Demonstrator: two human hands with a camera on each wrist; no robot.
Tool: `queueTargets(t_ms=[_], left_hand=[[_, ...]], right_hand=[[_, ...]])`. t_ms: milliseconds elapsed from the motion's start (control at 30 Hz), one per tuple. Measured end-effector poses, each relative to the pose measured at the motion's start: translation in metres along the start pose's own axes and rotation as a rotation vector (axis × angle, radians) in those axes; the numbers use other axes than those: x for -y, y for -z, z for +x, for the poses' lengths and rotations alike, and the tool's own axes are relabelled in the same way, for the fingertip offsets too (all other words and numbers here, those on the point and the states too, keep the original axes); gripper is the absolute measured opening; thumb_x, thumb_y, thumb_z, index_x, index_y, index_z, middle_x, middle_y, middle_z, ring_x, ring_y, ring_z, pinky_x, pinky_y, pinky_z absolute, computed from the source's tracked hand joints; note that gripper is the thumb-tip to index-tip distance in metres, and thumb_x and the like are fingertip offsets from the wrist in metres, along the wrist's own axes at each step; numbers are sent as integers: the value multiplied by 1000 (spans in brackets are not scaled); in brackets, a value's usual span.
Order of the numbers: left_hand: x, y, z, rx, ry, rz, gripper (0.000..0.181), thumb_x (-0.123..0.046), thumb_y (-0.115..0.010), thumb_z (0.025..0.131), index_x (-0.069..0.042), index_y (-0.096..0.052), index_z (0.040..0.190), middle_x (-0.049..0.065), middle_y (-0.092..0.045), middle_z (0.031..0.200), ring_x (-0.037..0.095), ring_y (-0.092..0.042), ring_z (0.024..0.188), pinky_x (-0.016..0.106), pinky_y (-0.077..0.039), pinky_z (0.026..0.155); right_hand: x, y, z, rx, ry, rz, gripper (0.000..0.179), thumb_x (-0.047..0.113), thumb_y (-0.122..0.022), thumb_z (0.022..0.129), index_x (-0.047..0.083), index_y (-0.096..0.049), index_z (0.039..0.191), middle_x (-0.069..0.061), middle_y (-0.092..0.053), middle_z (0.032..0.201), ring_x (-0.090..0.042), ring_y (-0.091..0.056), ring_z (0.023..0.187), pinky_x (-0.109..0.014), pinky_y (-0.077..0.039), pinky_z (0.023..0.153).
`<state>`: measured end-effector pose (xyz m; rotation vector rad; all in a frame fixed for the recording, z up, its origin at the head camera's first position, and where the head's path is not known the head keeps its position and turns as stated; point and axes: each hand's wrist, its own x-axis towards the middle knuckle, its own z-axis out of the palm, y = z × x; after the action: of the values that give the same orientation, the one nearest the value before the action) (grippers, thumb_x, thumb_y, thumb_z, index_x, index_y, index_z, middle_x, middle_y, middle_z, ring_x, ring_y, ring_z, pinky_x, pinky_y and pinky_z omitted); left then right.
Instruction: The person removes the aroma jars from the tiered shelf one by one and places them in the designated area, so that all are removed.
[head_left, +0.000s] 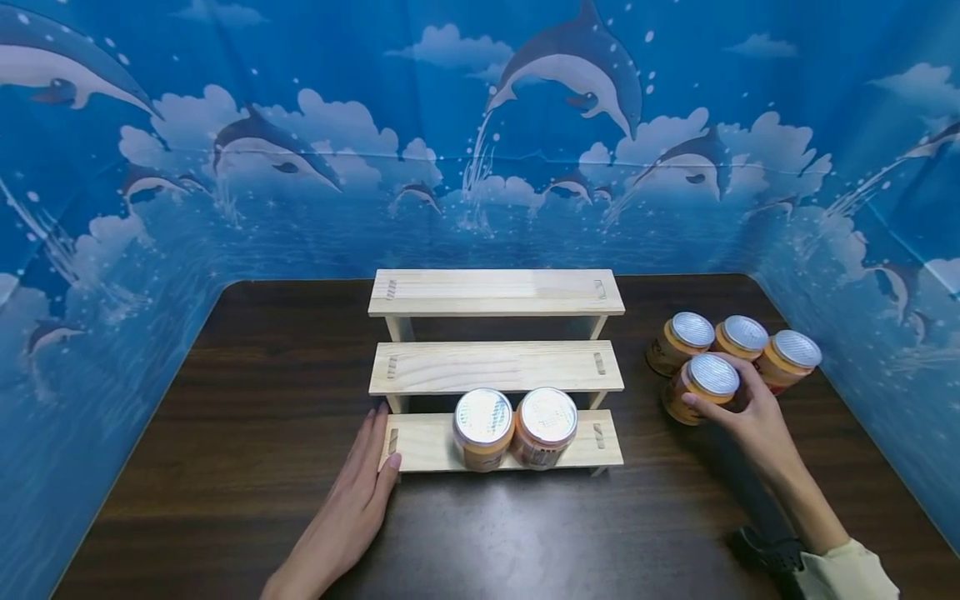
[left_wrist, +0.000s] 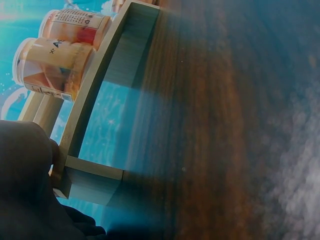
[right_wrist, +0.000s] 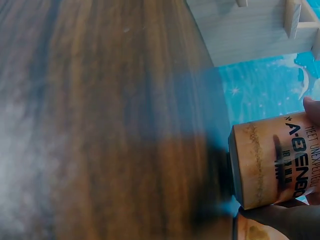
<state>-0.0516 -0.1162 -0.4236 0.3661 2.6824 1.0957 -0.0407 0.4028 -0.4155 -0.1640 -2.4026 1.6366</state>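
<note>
My right hand (head_left: 753, 417) grips a jar (head_left: 701, 388) with a silver ribbed lid and orange contents, thumb on its near side and fingers round the far side. In the right wrist view this jar (right_wrist: 275, 162) shows dark "A-BENBO" lettering. Three similar jars, among them one at the right (head_left: 789, 360), stand close behind it. At the left end of a three-step wooden shelf (head_left: 498, 368), my left hand (head_left: 352, 496) rests its straight fingers along the side, thumb at the lowest step's corner. Two jars (head_left: 483, 429) stand side by side on that lowest step.
The shelf's middle and top steps (head_left: 495, 292) hold nothing. Under everything lies a dark wood-grain table (head_left: 262, 400). A blue dolphin-print cloth (head_left: 465, 167) rises round the back and both sides. A dark band (head_left: 772, 550) circles the right wrist.
</note>
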Motion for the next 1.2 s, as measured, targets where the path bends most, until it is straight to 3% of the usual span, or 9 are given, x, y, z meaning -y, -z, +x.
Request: queueTargets(t_ms=[333, 633, 800, 1200], left_hand=[[-1, 1, 1, 16, 11, 2, 72, -44, -36, 121, -9, -7, 178, 25, -5, 183, 48, -10, 169, 73, -21, 129], [-3, 2, 2, 39, 62, 15, 73, -47, -33, 121, -11, -4, 178, 24, -2, 184, 46, -8, 170, 71, -18, 131], [-4, 2, 3, 64, 93, 14, 74, -50, -31, 121, -12, -2, 178, 23, 0, 184, 44, -5, 170, 69, -16, 133], [-4, 2, 1, 30, 45, 9, 72, -46, -33, 121, -11, -5, 178, 25, -3, 184, 46, -8, 169, 71, -19, 131]], right_hand=[[-7, 2, 1, -28, -8, -75, 66, -5, -78, 99, 17, -48, 153, 18, -52, 133, 7, -57, 118, -6, -50, 88], [-9, 2, 0, 0, 1, -1, 66, -9, -76, 98, 20, -48, 151, 15, -52, 134, 6, -57, 119, -6, -50, 88], [-9, 3, -1, 3, -6, -54, 66, -5, -77, 99, 20, -46, 152, 17, -50, 134, 8, -55, 120, -5, -49, 89], [-5, 4, -2, 12, -19, -112, 70, -1, -78, 100, 17, -43, 157, 20, -47, 136, 9, -51, 121, -4, -47, 91]])
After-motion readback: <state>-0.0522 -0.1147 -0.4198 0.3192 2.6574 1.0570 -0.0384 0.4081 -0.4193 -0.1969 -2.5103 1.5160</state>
